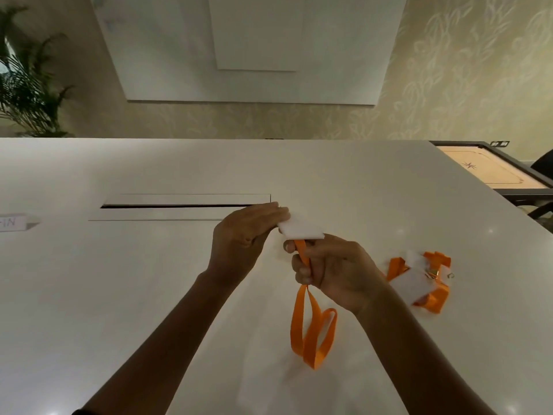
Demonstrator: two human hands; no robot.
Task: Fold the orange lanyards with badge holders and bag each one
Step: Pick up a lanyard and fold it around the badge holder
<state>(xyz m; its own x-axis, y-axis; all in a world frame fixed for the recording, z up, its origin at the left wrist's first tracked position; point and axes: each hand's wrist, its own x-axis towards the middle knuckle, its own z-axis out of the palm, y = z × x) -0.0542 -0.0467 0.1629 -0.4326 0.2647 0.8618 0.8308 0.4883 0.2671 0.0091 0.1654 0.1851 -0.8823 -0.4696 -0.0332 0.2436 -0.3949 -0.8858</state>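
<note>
My left hand (244, 235) holds the far end of a white badge holder (299, 227) above the white table (119, 295). My right hand (332, 271) grips the orange lanyard strap (312, 330) just below the holder; the strap hangs down from my fist in loops toward the table. To the right lies a second orange lanyard (431, 280), bundled with its white badge holder and a metal clip. Faint clear plastic bags (263, 384) lie on the table below the hanging loops, hard to make out.
A long recessed slot (179, 206) runs across the table beyond my hands. A small white label (13, 223) sits at the left edge. A carrom board (490, 172) stands past the table's right corner, a plant (27, 85) at far left.
</note>
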